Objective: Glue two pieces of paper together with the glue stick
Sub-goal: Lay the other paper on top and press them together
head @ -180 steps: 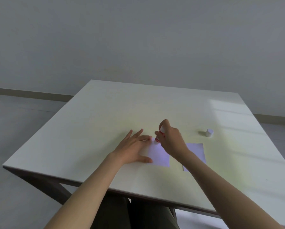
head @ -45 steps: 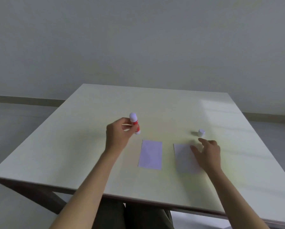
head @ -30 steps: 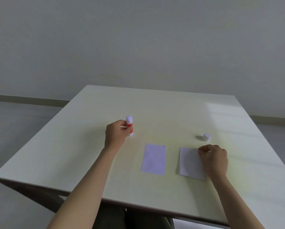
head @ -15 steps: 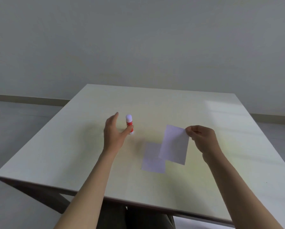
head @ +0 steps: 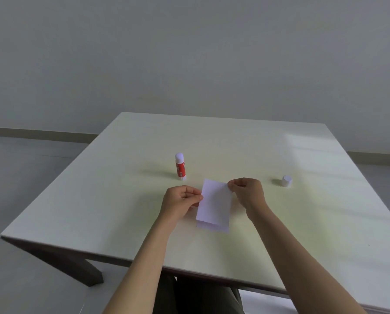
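Observation:
A small white sheet of paper (head: 215, 201) is held just above a second white sheet, of which only the near edge (head: 212, 227) shows on the table. My left hand (head: 181, 203) pinches the upper sheet's left edge. My right hand (head: 248, 193) pinches its far right corner. The red glue stick (head: 180, 166), uncapped with its white tip up, stands alone behind my left hand. Whether the two sheets touch is unclear.
The glue stick's white cap (head: 286, 180) sits on the pale table (head: 112, 200) to the right of my right hand. The table's near edge (head: 144, 261) runs just below my forearms, with dark legs underneath. A plain wall stands behind.
My left hand let go of the glue stick, which now stands by itself, and took the paper's left edge. My right hand carried the lifted sheet left and down over the other sheet.

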A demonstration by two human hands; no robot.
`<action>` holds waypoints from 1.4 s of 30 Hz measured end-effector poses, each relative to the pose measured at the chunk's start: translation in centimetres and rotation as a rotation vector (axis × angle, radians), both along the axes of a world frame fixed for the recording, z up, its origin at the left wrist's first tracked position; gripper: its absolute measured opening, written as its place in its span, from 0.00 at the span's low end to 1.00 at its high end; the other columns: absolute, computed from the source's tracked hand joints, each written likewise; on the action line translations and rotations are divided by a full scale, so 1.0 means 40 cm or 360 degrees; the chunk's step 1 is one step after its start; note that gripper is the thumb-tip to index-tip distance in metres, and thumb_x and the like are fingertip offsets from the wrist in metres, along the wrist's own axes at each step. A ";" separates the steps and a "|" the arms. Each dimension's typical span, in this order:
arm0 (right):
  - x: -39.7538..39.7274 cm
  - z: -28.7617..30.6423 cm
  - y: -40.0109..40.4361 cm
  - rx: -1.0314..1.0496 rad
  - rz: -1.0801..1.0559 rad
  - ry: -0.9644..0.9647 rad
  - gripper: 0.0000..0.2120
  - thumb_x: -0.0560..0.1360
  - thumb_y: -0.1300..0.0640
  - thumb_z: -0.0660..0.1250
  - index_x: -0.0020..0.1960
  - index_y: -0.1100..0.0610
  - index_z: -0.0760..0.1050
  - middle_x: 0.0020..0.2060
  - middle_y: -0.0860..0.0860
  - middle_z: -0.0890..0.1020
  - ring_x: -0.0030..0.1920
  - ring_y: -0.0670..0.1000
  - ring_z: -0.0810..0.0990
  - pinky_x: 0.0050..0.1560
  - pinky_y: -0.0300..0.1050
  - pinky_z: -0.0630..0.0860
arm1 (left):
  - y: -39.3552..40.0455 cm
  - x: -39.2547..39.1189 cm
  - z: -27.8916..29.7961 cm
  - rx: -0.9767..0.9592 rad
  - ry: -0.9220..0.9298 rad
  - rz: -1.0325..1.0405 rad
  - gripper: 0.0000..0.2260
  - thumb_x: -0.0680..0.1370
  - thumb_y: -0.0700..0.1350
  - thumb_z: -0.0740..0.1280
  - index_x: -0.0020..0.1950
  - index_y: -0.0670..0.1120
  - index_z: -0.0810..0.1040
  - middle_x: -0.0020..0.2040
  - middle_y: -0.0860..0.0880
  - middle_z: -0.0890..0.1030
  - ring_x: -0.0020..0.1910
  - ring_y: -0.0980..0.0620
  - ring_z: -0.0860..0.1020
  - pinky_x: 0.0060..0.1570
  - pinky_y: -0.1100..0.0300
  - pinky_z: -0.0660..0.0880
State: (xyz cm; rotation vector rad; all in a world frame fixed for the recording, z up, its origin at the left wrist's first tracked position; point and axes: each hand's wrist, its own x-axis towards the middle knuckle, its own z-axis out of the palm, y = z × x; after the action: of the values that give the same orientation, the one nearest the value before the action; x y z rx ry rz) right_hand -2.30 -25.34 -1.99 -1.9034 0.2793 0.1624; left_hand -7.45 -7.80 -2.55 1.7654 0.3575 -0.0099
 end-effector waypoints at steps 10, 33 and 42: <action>-0.016 -0.011 0.012 -0.0363 0.0039 -0.0038 0.05 0.73 0.60 0.66 0.44 0.55 0.81 0.45 0.51 0.85 0.49 0.56 0.80 0.59 0.54 0.74 | 0.000 0.001 -0.005 0.0392 -0.0002 -0.0024 0.08 0.67 0.39 0.75 0.34 0.51 0.80 0.33 0.51 0.84 0.31 0.57 0.82 0.36 0.68 0.75; -0.030 -0.050 0.013 -0.0790 0.0176 -0.0315 0.07 0.72 0.61 0.64 0.46 0.57 0.80 0.42 0.52 0.84 0.47 0.57 0.79 0.50 0.51 0.76 | -0.017 0.016 -0.021 0.0803 -0.0083 -0.0126 0.06 0.66 0.38 0.74 0.39 0.45 0.80 0.34 0.50 0.83 0.35 0.54 0.79 0.35 0.68 0.71; -0.019 -0.066 0.003 -0.0874 0.0207 -0.0452 0.02 0.70 0.58 0.67 0.42 0.56 0.79 0.38 0.50 0.77 0.43 0.54 0.77 0.38 0.43 0.66 | 0.009 0.022 -0.013 0.1220 -0.0278 -0.0748 0.24 0.70 0.44 0.74 0.65 0.48 0.74 0.66 0.52 0.74 0.62 0.53 0.73 0.63 0.57 0.69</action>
State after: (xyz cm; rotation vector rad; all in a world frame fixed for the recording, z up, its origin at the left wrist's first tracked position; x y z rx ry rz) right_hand -3.07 -25.24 -4.64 -2.4572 0.0015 -0.1127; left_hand -6.57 -7.45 -3.06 2.5524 -0.2291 -0.0602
